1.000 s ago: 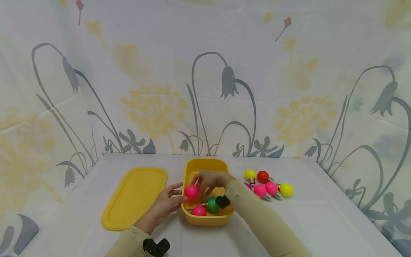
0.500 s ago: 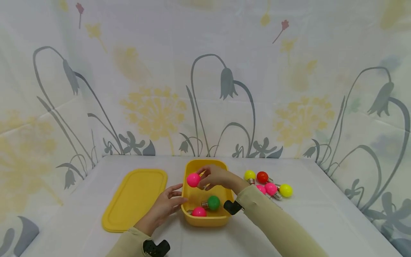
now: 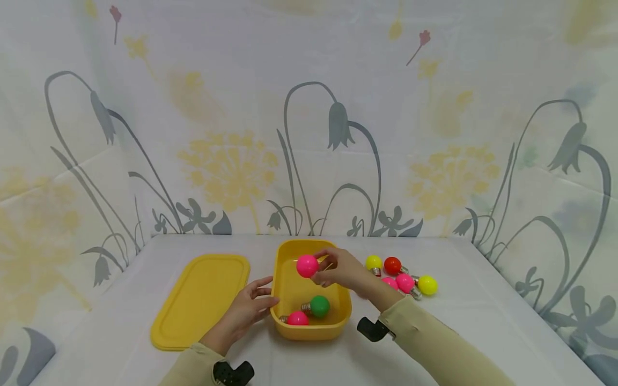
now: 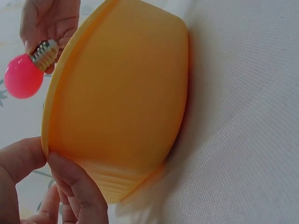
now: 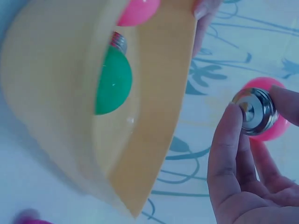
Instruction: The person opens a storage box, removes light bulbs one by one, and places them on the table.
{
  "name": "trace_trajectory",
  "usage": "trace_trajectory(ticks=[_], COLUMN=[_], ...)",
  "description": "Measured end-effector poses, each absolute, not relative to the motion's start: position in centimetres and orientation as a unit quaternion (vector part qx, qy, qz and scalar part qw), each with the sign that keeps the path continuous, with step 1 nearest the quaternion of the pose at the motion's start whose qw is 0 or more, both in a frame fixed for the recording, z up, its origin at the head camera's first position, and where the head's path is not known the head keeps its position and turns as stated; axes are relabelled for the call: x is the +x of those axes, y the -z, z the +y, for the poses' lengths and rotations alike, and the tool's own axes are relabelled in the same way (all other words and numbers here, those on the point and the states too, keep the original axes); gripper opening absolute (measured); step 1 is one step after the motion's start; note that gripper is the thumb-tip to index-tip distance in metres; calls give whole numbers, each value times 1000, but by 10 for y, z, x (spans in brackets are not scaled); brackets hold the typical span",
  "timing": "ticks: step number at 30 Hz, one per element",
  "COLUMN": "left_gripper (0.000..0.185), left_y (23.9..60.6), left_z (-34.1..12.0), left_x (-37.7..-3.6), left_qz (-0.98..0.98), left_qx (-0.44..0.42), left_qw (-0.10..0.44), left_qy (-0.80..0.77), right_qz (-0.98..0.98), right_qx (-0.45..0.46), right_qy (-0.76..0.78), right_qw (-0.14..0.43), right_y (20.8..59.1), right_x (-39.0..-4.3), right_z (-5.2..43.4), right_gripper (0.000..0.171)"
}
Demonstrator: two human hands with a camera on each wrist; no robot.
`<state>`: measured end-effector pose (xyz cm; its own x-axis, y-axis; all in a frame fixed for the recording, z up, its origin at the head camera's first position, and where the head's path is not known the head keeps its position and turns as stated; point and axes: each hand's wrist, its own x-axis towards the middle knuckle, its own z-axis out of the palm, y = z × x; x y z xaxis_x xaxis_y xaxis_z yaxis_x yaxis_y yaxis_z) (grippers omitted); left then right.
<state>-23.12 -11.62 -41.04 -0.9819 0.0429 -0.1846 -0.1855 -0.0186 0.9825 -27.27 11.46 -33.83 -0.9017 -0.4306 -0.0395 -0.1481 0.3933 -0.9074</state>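
My right hand (image 3: 344, 271) holds a pink light bulb (image 3: 307, 266) above the yellow plastic box (image 3: 311, 333). Its fingers pinch the silver screw base (image 5: 254, 112), and the round pink end points away from the palm. My left hand (image 3: 241, 313) grips the box's left rim, thumb on one side and fingers on the other in the left wrist view. Inside the box, near its front wall, lie a green bulb (image 3: 320, 306) and another pink bulb (image 3: 298, 318).
Flat on the white cloth left of the box lies a yellow lid (image 3: 200, 303). Right of the box is a loose group of bulbs, among them a yellow bulb (image 3: 374, 262), a red bulb (image 3: 392, 265) and a pink bulb (image 3: 405, 282). A patterned curtain (image 3: 309, 134) hangs behind.
My right hand has lifted the pink bulb out of the box and carried it up, then a little to the right. The left hand has stayed at the rim.
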Motion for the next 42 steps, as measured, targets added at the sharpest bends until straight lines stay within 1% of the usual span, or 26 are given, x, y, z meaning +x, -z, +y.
trace_trajectory(ticks=[10,18,25,32,37,42], left_gripper=[56,57,55,54,54,54], left_y=[415,416,416,415,414,414], left_z=[-118,-118,-117,-117,-117,-117], left_x=[-233,-233,-235,-233,-232,-232], left_qz=[697,700,701,704,705,704], left_qx=[-51,-54,-47,-42,-43,-42], left_qw=[75,76,80,79,79,79], left_qy=[-712,-708,-707,-705,-704,-705], right_qz=[830,843,844,860,867,875], right_qx=[-153,-108,-112,-90,-68,-53], right_qy=[528,521,522,502,494,482], right_qw=[92,72,44,15,11,17], right_y=[349,357,361,370,378,387], right_x=[-259,-251,-243,-240,-240,-241], right_z=[138,158,182,200,211,220], right_gripper=[47,48,44,46,46,50])
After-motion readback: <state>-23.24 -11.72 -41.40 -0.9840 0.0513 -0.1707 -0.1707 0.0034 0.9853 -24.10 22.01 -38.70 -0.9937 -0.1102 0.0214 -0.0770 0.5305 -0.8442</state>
